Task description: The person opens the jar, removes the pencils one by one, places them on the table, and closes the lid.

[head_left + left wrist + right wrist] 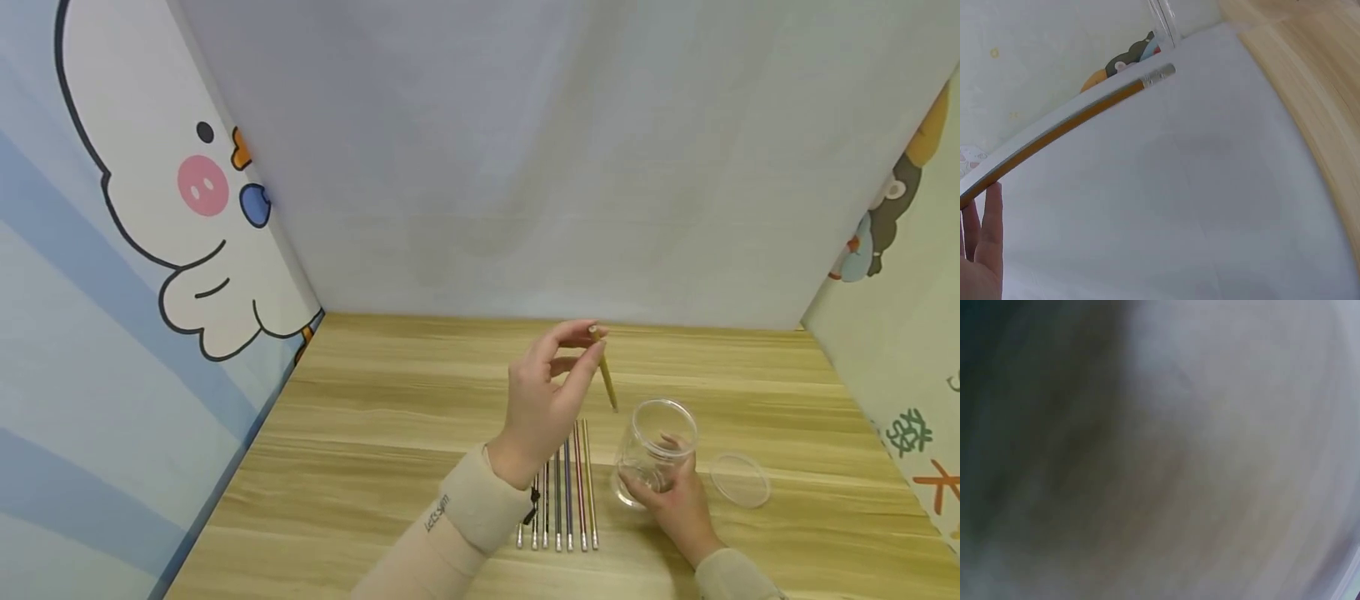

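Note:
Between thumb and fingers, my left hand (551,387) pinches a yellow pencil (608,380) by one end, raised above the table. Its other end, with a silver ferrule (1159,75) and eraser, slants down toward the clear jar (637,454). The jar is uncapped and transparent, its rim (664,402) facing up. My right hand (678,500) grips the jar low on its near right side. Left of the jar, several pencils (585,483) lie side by side, eraser ends toward me, partly hidden by my left wrist. A blurred see-through surface fills the right wrist view.
A clear round lid (741,481) lies flat on the wooden table (360,467), just right of my right hand. A pale grey curtain (465,167) closes off the back. Panels with cartoon prints (202,183) stand along the left and right sides.

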Available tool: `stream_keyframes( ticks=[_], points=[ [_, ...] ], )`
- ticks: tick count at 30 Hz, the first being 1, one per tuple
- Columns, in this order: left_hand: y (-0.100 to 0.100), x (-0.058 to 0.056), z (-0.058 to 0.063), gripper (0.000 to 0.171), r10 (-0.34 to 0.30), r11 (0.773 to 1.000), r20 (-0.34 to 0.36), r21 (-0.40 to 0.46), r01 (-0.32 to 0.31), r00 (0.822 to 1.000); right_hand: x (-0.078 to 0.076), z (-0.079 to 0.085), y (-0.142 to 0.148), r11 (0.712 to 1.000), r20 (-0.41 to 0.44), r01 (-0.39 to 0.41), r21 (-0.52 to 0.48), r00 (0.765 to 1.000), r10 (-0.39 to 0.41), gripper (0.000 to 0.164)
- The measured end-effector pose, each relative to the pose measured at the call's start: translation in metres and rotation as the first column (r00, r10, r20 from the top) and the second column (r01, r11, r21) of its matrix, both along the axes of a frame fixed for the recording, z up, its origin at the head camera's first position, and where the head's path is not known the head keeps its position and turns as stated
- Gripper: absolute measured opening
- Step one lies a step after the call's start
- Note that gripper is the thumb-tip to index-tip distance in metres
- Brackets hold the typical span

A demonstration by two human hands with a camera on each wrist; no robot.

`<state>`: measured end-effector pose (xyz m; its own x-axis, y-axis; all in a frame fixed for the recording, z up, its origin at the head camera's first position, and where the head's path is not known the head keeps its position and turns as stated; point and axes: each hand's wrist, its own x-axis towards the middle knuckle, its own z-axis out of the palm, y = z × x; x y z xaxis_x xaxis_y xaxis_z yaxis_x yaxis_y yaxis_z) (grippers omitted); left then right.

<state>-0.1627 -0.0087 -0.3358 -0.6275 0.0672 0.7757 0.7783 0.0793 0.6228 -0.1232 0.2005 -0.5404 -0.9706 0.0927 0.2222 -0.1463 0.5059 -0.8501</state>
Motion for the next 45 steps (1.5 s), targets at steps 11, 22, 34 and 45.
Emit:
stream_keyframes(
  ticks=[11, 22, 34, 45],
  points=[
    [-0.036, -0.012, -0.013, 0.025, -0.003, 0.999, 0.088, -0.048, 0.007, 0.996, -0.001, -0.002, 0.0, 1.0, 0.002, 0.005, -0.01, 1.0, -0.005, 0.081],
    [-0.059, -0.013, -0.035, 0.028, 0.048, 0.997, 0.277, -0.069, -0.03, 0.96, 0.0, -0.003, -0.001, 1.0, -0.019, 0.008, 0.013, 1.0, -0.008, 0.08],
    [-0.077, -0.018, -0.068, 0.031, 0.148, 0.988, 0.507, -0.114, -0.104, 0.849, -0.002, -0.002, 0.0, 1.0, 0.003, 0.003, 0.018, 1.0, -0.003, 0.08],
    [-0.085, -0.027, -0.101, 0.033, 0.193, 0.98, 0.646, -0.165, -0.112, 0.739, -0.002, -0.002, 0.001, 1.0, 0.012, 0.001, -0.002, 1.0, -0.001, 0.079]
  ],
)
